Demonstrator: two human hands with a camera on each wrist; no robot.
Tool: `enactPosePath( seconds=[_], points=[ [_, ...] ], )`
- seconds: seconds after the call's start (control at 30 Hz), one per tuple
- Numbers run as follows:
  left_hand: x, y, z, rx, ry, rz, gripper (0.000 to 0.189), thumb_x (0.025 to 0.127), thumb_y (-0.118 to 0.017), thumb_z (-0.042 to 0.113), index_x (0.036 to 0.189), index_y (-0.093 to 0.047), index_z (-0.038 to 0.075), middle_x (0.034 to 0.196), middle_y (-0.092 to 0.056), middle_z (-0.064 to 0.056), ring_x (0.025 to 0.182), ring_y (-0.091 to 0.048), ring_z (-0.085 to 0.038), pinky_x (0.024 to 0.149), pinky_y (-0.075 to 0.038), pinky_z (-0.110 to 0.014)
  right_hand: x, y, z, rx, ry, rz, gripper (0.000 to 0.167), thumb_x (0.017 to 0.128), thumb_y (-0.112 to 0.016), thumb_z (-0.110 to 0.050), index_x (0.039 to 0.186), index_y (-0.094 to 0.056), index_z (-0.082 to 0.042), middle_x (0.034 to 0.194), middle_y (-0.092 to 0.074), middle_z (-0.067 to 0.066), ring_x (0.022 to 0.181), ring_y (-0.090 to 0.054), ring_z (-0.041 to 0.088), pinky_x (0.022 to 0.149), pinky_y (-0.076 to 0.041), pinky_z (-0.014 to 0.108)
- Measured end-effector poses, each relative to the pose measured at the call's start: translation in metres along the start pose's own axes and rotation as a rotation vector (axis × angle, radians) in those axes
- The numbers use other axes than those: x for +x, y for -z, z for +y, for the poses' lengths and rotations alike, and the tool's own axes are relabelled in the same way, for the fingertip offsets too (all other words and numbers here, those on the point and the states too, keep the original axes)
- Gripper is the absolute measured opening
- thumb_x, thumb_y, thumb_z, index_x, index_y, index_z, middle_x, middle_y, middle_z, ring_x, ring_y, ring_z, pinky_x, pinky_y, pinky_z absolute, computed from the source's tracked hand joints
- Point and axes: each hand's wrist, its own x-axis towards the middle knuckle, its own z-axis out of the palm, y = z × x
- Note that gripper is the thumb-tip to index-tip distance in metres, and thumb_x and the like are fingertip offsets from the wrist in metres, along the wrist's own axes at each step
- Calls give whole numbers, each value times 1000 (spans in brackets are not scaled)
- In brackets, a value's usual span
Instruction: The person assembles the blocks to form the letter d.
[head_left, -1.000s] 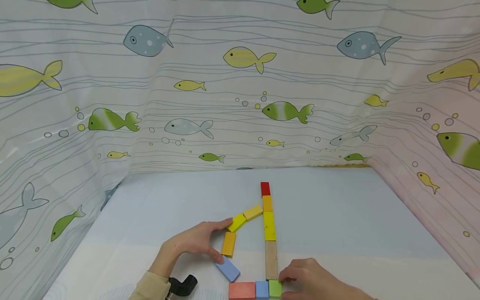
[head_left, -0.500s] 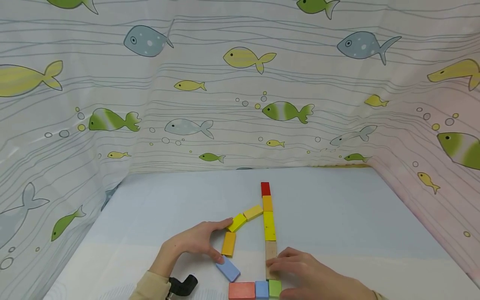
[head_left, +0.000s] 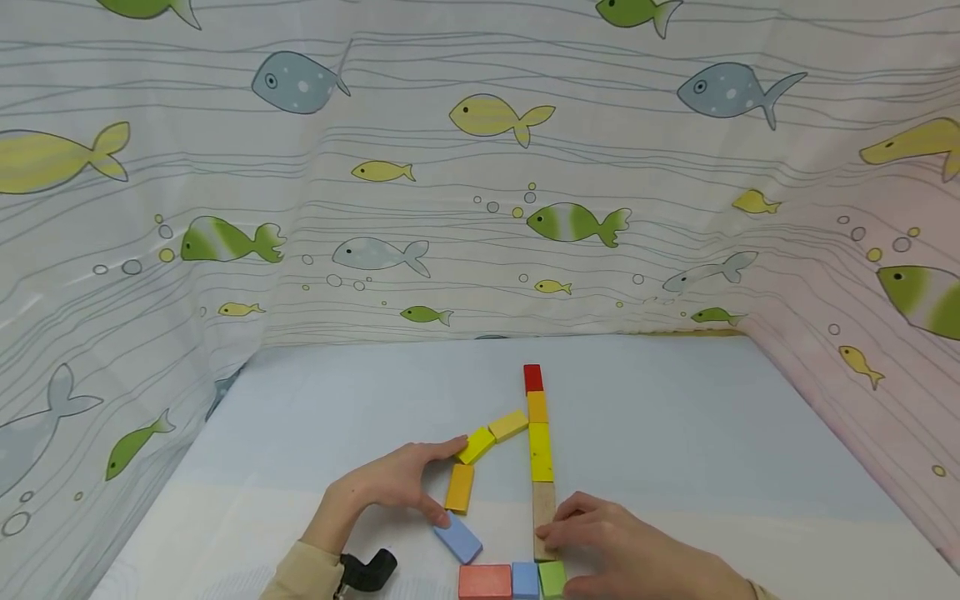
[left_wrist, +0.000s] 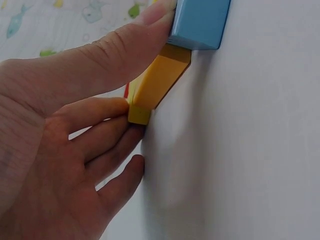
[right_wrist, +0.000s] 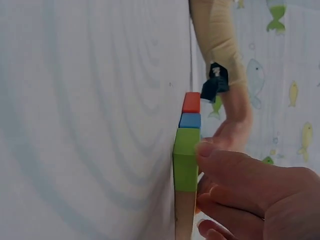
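Note:
My left hand (head_left: 390,482) spans part of a curve of flat toy blocks. Its thumb touches a light blue block (head_left: 459,540), and its fingertips reach a bright yellow block (head_left: 477,446). An orange block (head_left: 460,489) lies between them. My right hand (head_left: 626,552) rests at the near end of a straight row, fingertips on a bare wooden block (head_left: 543,504) and thumb on a green block (right_wrist: 186,157). Further up that row lie a yellow block (head_left: 540,452), an orange one (head_left: 537,407) and a red one (head_left: 532,377). A pale yellow block (head_left: 509,426) joins the curve to the row.
Left of the green block lie a small blue block (head_left: 525,581) and a salmon-red block (head_left: 484,582) at the near edge of view. A black device (head_left: 369,571) is strapped at my left wrist. Fish-patterned sheeting (head_left: 480,200) encloses the white table (head_left: 675,417).
My right fingertips have moved from the green block up onto the wooden block, while the thumb stays low by the green one. My left hand keeps its place, and the blocks keep their layout.

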Motion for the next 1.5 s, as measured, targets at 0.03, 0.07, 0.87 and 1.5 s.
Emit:
enactPosePath(
  seconds=[0.03, 0.07, 0.87, 1.5],
  points=[
    [0, 0, 0, -3, 2, 0, 101, 68, -92, 35, 154, -41, 19, 157, -42, 1, 146, -37, -29, 116, -32, -59, 1, -1, 1, -6, 13, -13, 45, 95, -62, -53, 136, -61, -35, 133, -55, -21, 116, -48, 0, 90, -53, 22],
    [0, 0, 0, -5, 3, 0, 101, 68, -92, 35, 154, -41, 19, 157, -42, 1, 146, -37, -30, 116, -32, -59, 3, -1, 2, -13, 30, -25, 45, 96, -59, -53, 138, -59, -35, 135, -55, -21, 117, -48, 1, 91, -52, 22],
    [-4, -2, -3, -17, 4, 2, 102, 68, -92, 37, 154, -40, 21, 158, -40, 2, 147, -36, -30, 117, -32, -58, 4, -10, 10, -38, 156, 46, 40, 101, -56, -44, 139, -59, -30, 136, -59, -16, 121, -49, 5, 95, -53, 25],
    [-4, -2, -4, 22, -52, 26, 83, 85, -77, 46, 154, -40, 18, 156, -43, 1, 145, -39, -26, 117, -33, -52, -9, 12, 14, -243, 312, 532, 31, 91, -75, -21, 121, -70, -24, 125, -68, -9, 112, -53, 8, 85, -56, 28]
  ],
)
